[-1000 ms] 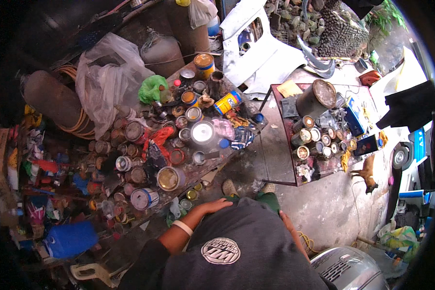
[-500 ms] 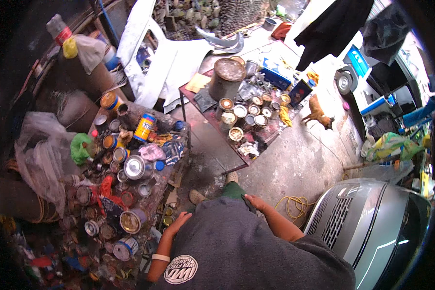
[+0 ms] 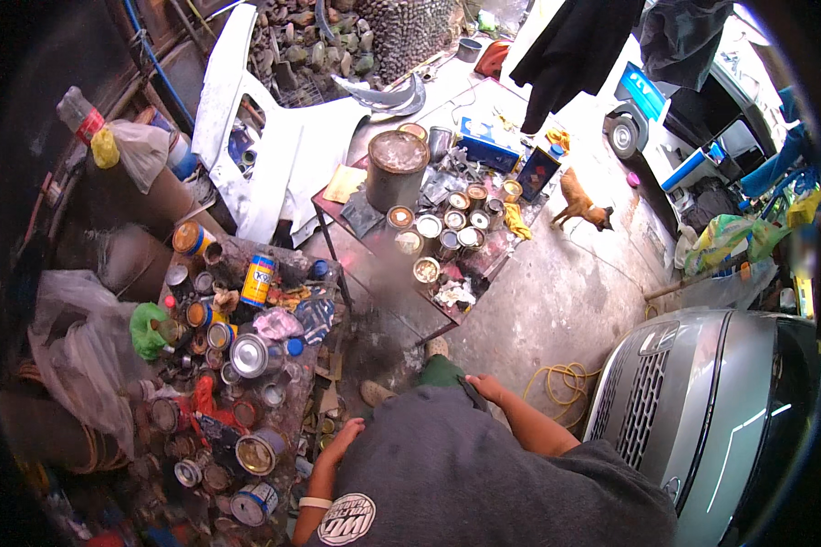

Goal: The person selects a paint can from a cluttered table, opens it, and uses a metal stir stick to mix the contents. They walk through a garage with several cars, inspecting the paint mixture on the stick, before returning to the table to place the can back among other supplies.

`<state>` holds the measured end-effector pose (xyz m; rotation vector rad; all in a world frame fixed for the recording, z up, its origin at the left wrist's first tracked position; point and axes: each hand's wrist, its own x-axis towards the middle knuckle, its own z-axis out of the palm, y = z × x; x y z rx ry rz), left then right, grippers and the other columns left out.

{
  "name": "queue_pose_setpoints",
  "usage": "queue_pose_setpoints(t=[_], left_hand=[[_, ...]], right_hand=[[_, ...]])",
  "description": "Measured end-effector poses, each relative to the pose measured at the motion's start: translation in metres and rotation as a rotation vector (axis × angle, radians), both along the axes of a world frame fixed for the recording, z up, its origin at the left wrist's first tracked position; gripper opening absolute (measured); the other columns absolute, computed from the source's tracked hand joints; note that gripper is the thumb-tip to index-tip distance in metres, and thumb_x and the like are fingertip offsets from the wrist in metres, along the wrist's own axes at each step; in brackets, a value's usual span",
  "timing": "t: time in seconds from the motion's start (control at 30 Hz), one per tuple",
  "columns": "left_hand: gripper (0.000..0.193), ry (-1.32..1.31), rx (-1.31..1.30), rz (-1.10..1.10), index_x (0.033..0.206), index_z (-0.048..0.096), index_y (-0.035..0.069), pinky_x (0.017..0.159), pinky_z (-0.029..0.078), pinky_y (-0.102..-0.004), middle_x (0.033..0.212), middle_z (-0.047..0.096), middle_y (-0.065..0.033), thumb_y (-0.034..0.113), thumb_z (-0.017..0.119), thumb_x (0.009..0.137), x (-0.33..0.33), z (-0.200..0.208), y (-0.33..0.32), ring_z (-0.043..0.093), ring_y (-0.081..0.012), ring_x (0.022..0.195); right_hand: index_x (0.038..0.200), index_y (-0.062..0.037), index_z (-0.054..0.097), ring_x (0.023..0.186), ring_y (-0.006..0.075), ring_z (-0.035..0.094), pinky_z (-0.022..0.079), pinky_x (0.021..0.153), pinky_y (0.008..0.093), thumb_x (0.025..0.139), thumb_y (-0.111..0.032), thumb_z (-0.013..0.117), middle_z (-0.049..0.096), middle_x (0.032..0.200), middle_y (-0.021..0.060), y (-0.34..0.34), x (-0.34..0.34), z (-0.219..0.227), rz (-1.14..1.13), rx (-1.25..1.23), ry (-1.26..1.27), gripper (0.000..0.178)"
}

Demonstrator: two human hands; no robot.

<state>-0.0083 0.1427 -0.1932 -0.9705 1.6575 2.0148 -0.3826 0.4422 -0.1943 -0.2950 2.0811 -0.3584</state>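
Observation:
My left hand hangs beside the dark grey shirt, its fingers loosely stretched and no object visible in them. A light band circles that wrist. On the other side, my right hand rests against the green shorts at the shirt's hem, fingers extended; part of them is hidden by the cloth. Left of my left hand stands a cluttered bench with a silver-lidded can, a yellow and blue can, a pink cloth and several open paint cans.
Ahead, a low table carries a large drum-like can and several small paint tins. A white car panel leans behind. A brown dog stands on the concrete floor. At right are a yellow hose and a silver car front.
The view has shifted right, so the bench and table sit further left in the picture. My right hand has moved slightly along the shorts; my left hand still hangs beside me.

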Motion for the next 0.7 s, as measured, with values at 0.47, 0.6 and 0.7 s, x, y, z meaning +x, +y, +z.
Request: queue_pose_setpoints(t=[0.47,0.6,0.7], left_hand=[[0.033,-0.129,-0.116,0.467,0.113,0.068,0.001,0.078,0.051,-0.0331,0.098,0.068,-0.0072,0.027,0.063,0.093,-0.089,-0.028,0.037,0.064,-0.0190,0.089],[0.021,-0.276,-0.035,0.776,0.103,0.068,0.007,0.057,0.045,-0.0290,0.079,0.061,-0.0015,0.025,0.061,0.094,-0.132,0.000,0.060,0.056,-0.0121,0.068],[0.017,-0.221,0.029,0.835,0.099,0.067,0.009,0.054,0.044,-0.0280,0.076,0.059,-0.0004,0.025,0.060,0.094,-0.189,0.016,0.079,0.054,-0.0120,0.064]], right_hand=[[0.105,-0.0009,0.069,0.079,0.0171,0.066,0.053,0.071,0.0333,0.094,-0.031,0.068,0.071,0.086,0.0077,-0.070,-0.246,0.072,-0.023,-0.475,0.206,0.032],[0.112,0.0001,0.067,0.082,0.0169,0.066,0.054,0.074,0.0334,0.092,-0.024,0.070,0.071,0.092,0.0080,-0.168,-0.378,0.075,-0.004,-0.662,0.372,0.032],[0.115,0.0006,0.067,0.087,0.0189,0.067,0.054,0.077,0.0345,0.090,-0.023,0.072,0.072,0.098,0.0100,-0.216,-0.485,0.050,-0.049,-0.727,0.427,0.035]])
